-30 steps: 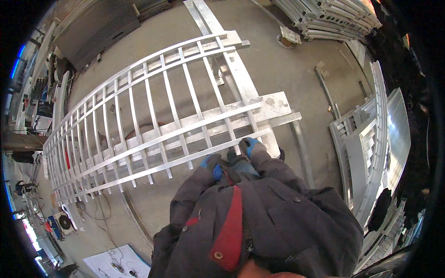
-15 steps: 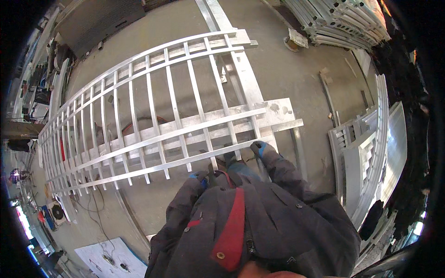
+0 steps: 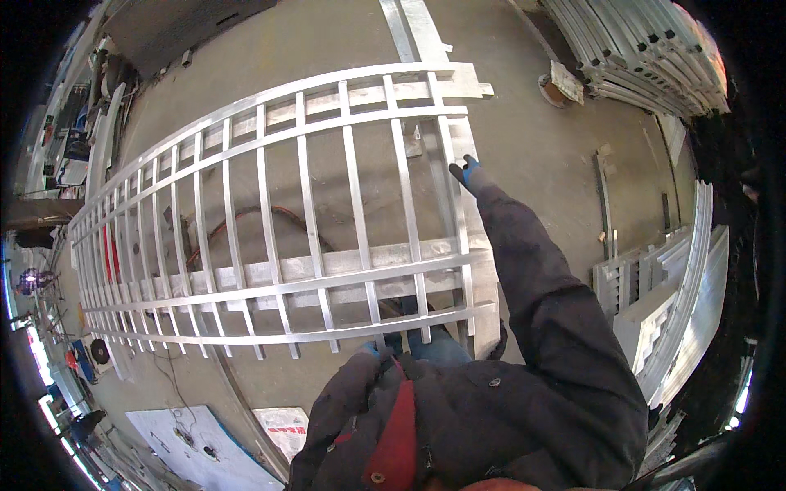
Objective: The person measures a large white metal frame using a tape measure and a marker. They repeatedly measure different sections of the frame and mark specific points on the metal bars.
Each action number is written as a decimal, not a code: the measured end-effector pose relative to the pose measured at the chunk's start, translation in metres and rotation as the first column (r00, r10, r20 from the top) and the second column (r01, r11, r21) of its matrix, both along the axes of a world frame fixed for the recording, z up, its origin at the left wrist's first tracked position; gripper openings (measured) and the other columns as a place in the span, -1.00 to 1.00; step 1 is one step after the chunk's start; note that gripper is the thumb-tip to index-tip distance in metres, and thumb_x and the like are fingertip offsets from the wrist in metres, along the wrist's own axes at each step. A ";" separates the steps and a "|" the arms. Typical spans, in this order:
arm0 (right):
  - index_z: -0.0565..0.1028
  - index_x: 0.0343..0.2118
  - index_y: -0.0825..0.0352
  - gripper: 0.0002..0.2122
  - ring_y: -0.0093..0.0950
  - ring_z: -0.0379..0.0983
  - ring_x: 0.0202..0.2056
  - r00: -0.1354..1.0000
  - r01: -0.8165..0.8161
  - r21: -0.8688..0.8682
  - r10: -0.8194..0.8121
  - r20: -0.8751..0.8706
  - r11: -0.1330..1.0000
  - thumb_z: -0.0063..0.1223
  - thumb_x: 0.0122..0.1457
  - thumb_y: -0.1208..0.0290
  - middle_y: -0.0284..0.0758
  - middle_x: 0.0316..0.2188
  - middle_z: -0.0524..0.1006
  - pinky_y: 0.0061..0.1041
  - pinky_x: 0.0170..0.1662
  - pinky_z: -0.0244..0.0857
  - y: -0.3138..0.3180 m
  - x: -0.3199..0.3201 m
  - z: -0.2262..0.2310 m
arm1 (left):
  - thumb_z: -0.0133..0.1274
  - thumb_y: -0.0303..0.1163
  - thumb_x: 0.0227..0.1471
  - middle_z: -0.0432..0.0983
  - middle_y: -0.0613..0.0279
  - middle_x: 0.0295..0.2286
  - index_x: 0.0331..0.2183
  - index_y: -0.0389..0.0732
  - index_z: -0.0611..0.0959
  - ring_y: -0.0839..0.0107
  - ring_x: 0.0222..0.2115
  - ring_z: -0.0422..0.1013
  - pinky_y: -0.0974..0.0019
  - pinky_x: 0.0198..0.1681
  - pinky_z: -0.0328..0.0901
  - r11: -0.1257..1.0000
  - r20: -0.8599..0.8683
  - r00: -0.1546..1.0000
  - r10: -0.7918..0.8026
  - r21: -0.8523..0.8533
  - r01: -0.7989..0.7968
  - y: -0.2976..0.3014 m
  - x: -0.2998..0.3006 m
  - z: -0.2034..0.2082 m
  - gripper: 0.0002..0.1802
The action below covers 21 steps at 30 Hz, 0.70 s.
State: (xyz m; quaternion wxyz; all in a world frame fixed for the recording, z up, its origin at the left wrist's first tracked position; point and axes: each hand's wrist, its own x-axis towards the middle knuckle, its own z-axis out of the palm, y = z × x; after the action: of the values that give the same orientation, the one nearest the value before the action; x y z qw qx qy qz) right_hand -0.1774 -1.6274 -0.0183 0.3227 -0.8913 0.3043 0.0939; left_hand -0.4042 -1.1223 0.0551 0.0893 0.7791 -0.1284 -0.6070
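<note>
Broadly, the whole middle is taken up by a long metal railing panel [image 3: 269, 209], laid flat in front of the body and stretched away to the left. It is carried at its right end by a long pale beam [image 3: 423, 33] and, under its lower half, by a flat cross-beam [image 3: 391, 255]. At upper right, a stack of metal profiles [image 3: 630, 49] is seen; at lower left, a white sheet [image 3: 196, 446] is noted on the floor. The right hand [image 3: 467, 169], gloved, is stretched out to the panel's right end, just beside the outermost upright; whether metal is grasped cannot be told. The left hand [image 3: 368, 350] is held low by the bottom rail, half hidden by the jacket; its grip cannot be told either. As a judgement, steady control is best had with the hands set well apart, so that twisting is resisted. Any force is better applied evenly and low, since the far end will probably lag or swing. Fingers should be kept out of the gap between panel and beam, and sleeves clear of the projecting bar ends.
</note>
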 end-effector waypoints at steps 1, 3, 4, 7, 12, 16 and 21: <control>0.34 0.27 0.46 -0.18 0.00 0.42 0.19 0.999 0.008 -0.039 -0.010 -0.050 0.999 0.12 0.19 -0.22 0.16 0.15 0.46 -0.15 0.20 0.33 -0.003 0.018 -0.010 | 0.18 -0.14 0.14 0.45 -0.04 0.14 0.26 -0.12 0.42 0.07 0.15 0.41 0.06 0.20 0.34 1.000 -0.010 1.000 0.003 0.013 -0.003 -0.002 0.003 -0.002 -0.30; 0.30 0.28 0.45 -0.19 -0.02 0.46 0.16 1.000 0.024 0.163 -0.027 0.011 0.986 0.13 0.20 -0.18 0.14 0.10 0.51 -0.17 0.16 0.36 -0.003 0.047 -0.021 | 0.18 -0.13 0.14 0.45 -0.04 0.15 0.26 -0.11 0.42 0.06 0.16 0.41 0.06 0.20 0.34 0.999 -0.021 1.000 0.014 0.031 -0.013 -0.003 0.009 -0.005 -0.30; 0.29 0.28 0.45 -0.20 -0.05 0.49 0.13 1.000 -0.009 0.288 0.001 0.028 0.958 0.15 0.20 -0.16 0.12 0.08 0.53 -0.18 0.13 0.38 0.001 0.056 -0.024 | 0.18 -0.12 0.14 0.45 -0.04 0.15 0.26 -0.11 0.42 0.06 0.16 0.40 0.06 0.20 0.33 0.999 -0.025 1.000 0.013 0.042 -0.012 -0.003 0.011 -0.006 -0.30; 0.35 0.17 0.48 -0.31 0.01 0.49 0.11 0.995 0.082 0.201 -0.067 -0.079 0.976 0.13 0.23 -0.09 0.15 0.05 0.53 -0.14 0.12 0.38 0.015 0.067 -0.018 | 0.18 -0.10 0.14 0.44 -0.03 0.16 0.26 -0.10 0.42 0.06 0.17 0.39 0.05 0.20 0.33 0.998 -0.032 0.999 0.017 0.065 -0.015 -0.002 0.016 -0.013 -0.30; 0.35 0.15 0.47 -0.36 0.09 0.47 0.10 0.986 -0.011 -0.076 -0.002 -0.166 0.997 0.08 0.25 -0.06 0.18 0.05 0.52 -0.08 0.17 0.33 0.029 0.062 0.004 | 0.17 -0.07 0.14 0.43 -0.02 0.17 0.26 -0.08 0.43 0.05 0.18 0.38 0.04 0.21 0.32 0.995 -0.050 0.999 0.013 0.095 -0.008 -0.004 0.017 -0.027 -0.29; 0.36 0.14 0.42 -0.37 0.09 0.47 0.10 0.982 0.023 -0.058 -0.034 -0.184 0.998 0.08 0.24 -0.07 0.16 0.05 0.53 -0.08 0.17 0.33 0.032 0.062 0.010 | 0.17 -0.04 0.14 0.43 -0.02 0.18 0.26 -0.07 0.43 0.04 0.20 0.37 0.03 0.22 0.31 0.992 -0.054 0.999 0.005 0.130 0.002 -0.005 0.016 -0.030 -0.28; 0.40 0.10 0.32 -0.46 0.06 0.53 0.03 0.985 0.054 -0.097 -0.069 -0.157 0.994 0.11 0.22 0.00 0.10 -0.04 0.59 -0.05 0.09 0.38 0.033 0.065 0.007 | 0.17 -0.01 0.13 0.42 -0.01 0.19 0.26 -0.05 0.43 0.03 0.21 0.36 0.01 0.22 0.31 0.986 -0.044 0.999 0.008 0.165 0.000 -0.002 0.009 -0.036 -0.27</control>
State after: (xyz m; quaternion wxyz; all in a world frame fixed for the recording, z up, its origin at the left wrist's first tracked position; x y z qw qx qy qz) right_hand -0.1121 -1.5944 -0.0112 0.2583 -0.8852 0.3605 0.1410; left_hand -0.3950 -1.1247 0.0193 0.0286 0.7703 -0.0740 -0.6328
